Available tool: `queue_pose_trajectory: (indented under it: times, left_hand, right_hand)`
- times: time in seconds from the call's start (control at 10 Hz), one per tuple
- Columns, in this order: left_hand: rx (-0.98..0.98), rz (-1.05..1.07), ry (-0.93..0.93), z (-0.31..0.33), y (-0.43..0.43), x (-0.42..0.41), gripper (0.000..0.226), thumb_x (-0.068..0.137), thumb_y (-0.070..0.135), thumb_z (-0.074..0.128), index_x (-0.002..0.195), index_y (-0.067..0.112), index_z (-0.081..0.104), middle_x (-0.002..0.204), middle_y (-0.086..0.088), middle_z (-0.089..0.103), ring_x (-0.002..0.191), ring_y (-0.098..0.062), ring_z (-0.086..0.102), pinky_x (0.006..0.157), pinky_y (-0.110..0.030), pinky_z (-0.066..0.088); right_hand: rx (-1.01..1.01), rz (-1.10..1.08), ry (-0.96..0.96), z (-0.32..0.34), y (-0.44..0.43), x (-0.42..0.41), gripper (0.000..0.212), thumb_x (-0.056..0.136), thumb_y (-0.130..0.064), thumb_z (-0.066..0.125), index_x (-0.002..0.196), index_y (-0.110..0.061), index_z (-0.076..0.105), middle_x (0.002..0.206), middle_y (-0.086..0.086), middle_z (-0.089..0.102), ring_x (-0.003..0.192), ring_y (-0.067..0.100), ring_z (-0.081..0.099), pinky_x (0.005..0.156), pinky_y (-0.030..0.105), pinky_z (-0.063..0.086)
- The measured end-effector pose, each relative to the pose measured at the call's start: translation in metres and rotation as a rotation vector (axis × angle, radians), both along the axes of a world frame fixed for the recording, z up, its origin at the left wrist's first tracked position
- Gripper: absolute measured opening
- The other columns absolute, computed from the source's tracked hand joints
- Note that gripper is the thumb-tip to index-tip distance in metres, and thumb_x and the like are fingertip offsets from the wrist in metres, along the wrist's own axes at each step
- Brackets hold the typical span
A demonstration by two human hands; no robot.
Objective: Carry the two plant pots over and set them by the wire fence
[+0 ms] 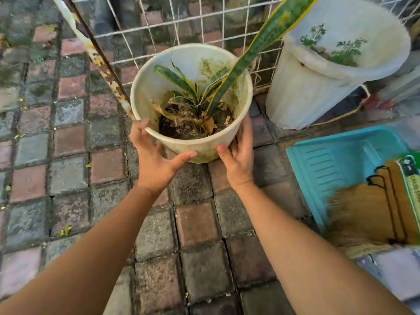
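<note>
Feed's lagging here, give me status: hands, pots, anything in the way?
Both hands, left and right, on snake-plant pot, against wire fence. Second pot already by the fence. Blue tray to the right, not blocking.

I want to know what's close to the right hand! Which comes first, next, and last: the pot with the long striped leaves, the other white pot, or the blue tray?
From the right hand:
1. Pot with the striped leaves: touching it, just to its left, by the wire fence.
2. Blue tray: on the ground to its right.
3. Other white pot: up and right, against the fence. This and the tray are nearly too close to call.
</note>
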State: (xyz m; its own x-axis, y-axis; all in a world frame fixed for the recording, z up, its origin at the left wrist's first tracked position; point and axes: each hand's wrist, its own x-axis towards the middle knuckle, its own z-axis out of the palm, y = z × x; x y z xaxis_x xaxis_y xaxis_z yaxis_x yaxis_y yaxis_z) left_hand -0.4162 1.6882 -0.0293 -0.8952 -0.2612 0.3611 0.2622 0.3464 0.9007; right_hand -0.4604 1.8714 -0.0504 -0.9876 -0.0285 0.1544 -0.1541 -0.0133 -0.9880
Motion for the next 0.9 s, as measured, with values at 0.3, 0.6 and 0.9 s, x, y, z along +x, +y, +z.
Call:
queue_pose_trajectory:
  times: [0.3, 0.6, 0.9]
  left_hand:
    - [0.045, 0.012, -0.02, 0.002, 0.003, -0.001, 0.097, 0.071, 0.022, 0.091, 0.137, 0.024, 0.019, 0.153, -0.001, 0.028, 0.156, -0.04, 0.036, 0.12, -0.058, 0.049]
    - [0.053, -0.051, -0.215, 0.034, -0.005, 0.014, 0.103, 0.068, 0.05, 0.095, 0.138, 0.032, 0.022, 0.155, -0.014, 0.035, 0.15, -0.046, 0.046, 0.124, -0.064, 0.042]
    - [-0.125, 0.046, -0.531, 0.24, -0.031, 0.062, 0.098, 0.075, 0.03, 0.073, 0.16, 0.018, 0.026, 0.144, -0.001, 0.027, 0.151, -0.04, 0.034, 0.13, -0.058, 0.032]
  right_hand:
    - [0.026, -0.145, 0.017, 0.006, -0.006, 0.009, 0.085, 0.084, -0.07, 0.073, 0.153, -0.038, 0.034, 0.166, 0.015, 0.037, 0.158, 0.034, 0.033, 0.125, 0.064, 0.032]
    - [0.029, -0.019, -0.196, 0.03, 0.012, 0.013, 0.09, 0.084, -0.032, 0.088, 0.157, -0.019, 0.035, 0.165, 0.013, 0.043, 0.156, 0.027, 0.04, 0.127, 0.051, 0.036]
    - [0.582, 0.037, -0.25, 0.232, 0.09, 0.039, 0.066, 0.096, -0.004, 0.072, 0.154, -0.019, 0.046, 0.158, -0.002, 0.052, 0.144, 0.005, 0.043, 0.114, 0.003, 0.027]
